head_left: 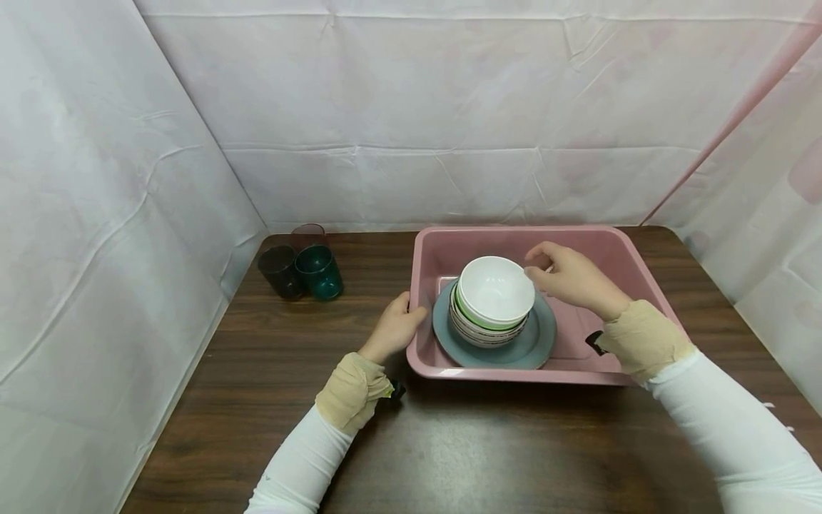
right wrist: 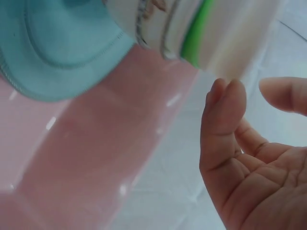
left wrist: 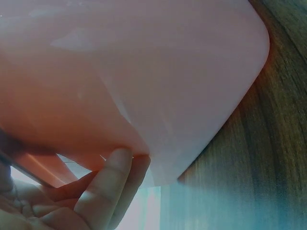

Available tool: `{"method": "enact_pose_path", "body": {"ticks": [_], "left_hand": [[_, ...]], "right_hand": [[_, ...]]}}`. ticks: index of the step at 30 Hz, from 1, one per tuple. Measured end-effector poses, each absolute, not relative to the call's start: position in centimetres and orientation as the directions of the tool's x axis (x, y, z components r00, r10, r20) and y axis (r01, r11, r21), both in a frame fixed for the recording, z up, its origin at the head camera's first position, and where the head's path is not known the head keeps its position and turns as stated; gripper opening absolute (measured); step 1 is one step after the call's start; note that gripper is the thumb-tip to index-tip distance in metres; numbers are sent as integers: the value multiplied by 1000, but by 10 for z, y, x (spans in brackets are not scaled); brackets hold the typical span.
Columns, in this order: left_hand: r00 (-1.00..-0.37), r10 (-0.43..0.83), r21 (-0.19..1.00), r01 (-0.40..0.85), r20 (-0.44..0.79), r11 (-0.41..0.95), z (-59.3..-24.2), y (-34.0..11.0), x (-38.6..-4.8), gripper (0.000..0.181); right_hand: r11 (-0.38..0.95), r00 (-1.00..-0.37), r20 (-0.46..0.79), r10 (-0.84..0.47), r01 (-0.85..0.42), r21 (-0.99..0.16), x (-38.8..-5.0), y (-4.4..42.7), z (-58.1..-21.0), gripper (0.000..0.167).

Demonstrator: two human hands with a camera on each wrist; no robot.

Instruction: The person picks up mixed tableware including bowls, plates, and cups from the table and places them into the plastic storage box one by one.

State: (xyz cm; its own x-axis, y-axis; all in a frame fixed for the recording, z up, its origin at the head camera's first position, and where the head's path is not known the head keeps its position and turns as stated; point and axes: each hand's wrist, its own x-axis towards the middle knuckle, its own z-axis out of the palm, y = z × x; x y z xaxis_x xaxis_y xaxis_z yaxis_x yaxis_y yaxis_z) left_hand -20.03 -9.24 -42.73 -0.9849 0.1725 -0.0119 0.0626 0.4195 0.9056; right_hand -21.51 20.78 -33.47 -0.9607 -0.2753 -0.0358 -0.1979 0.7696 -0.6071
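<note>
A person's left hand [head_left: 393, 330] pinches the left rim of a pink plastic tub [head_left: 520, 373], while the right hand [head_left: 570, 278], thumb and bent fingers parted and grasping nothing, is poised beside a white bowl [head_left: 493, 285] topping a nested stack on a blue-gray plate [head_left: 544, 337] inside. A one-sided nudge at the top rim could likely tip the stack or skid it across the plate. The patterned bowls [head_left: 488, 340] beneath show only their sides, their number unclear; whether the right fingertips touch white rim cannot be told.
</note>
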Motion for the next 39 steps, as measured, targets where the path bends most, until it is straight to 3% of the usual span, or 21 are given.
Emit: {"method": "enact_pose_path", "body": {"ticks": [12, 22, 34, 39], "left_hand": [[-986, 164, 907, 33, -40, 420, -429, -92, -202, 34], [-984, 174, 905, 36, -42, 423, -426, -91, -200, 35], [-984, 171, 905, 28, -49, 424, -426, -92, -201, 38], [-983, 178, 904, 41, -39, 426, -428, -92, -202, 38]], "right_hand": [[805, -973, 79, -217, -224, -549, -185, 260, -305, 40], [829, -993, 97, -68, -110, -548, -156, 342, -312, 49], [873, -997, -71, -36, 3, -488, -156, 382, -359, 74], [868, -988, -144, -58, 21, -496, -157, 381, -375, 76]]}}
